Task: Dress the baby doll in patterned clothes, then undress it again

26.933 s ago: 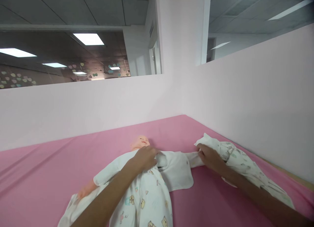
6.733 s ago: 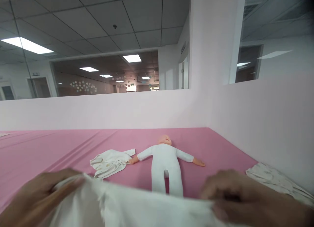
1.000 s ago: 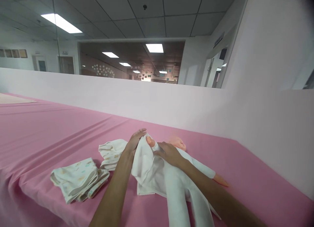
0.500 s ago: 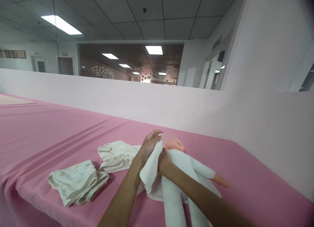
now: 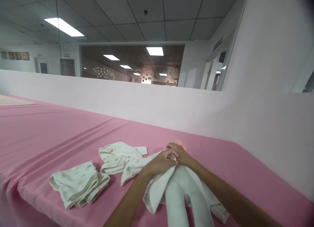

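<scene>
A baby doll in a white one-piece lies on its back on the pink sheet, its head almost hidden behind my hands. My left hand and my right hand meet at the doll's neck, fingers closed on the edges of a white garment that is spread under and around the doll's body. A printed sleeve of it trails to the left.
A crumpled printed baby garment lies left of the doll. A folded printed cloth sits nearer the sheet's front left edge. Pale pink partition walls close off the back and right side.
Both hands have come together at the doll's neck. The white garment, held up beside the doll before, now lies around its body, covering both arms.
</scene>
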`<state>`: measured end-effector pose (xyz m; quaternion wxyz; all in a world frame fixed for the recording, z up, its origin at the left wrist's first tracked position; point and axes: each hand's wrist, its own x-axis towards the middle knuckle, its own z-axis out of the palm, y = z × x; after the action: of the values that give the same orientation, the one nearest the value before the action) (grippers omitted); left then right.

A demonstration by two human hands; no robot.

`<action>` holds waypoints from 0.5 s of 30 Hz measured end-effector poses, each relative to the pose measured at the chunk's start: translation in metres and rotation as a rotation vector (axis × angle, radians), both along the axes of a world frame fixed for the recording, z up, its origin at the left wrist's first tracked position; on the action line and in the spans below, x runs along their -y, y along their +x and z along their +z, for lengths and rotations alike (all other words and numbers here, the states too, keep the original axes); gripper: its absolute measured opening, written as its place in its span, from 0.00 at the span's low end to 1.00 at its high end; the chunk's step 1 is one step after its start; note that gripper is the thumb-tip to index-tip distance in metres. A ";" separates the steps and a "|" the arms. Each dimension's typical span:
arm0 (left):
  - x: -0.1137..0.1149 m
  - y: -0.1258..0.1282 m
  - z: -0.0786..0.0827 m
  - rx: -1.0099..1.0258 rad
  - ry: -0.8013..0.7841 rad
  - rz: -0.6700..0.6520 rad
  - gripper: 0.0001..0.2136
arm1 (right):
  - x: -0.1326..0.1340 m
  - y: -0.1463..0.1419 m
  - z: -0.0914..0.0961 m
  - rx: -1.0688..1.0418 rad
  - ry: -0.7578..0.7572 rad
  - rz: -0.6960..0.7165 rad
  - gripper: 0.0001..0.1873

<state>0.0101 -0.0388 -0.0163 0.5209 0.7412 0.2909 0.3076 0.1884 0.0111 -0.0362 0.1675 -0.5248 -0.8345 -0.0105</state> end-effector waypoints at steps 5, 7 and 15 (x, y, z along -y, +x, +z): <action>0.016 0.000 -0.006 -0.132 0.060 -0.073 0.16 | -0.014 -0.012 -0.001 0.000 -0.031 0.094 0.10; 0.023 -0.002 -0.007 -0.145 0.080 -0.058 0.16 | -0.015 -0.015 -0.002 -0.024 0.004 0.047 0.06; 0.041 -0.028 -0.018 -0.207 -0.075 -0.017 0.11 | -0.001 0.003 0.001 -0.169 0.092 -0.142 0.10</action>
<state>-0.0181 -0.0801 -0.0347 0.5181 0.7515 0.3479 0.2139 0.1914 0.0125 -0.0353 0.2601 -0.5734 -0.7767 -0.0164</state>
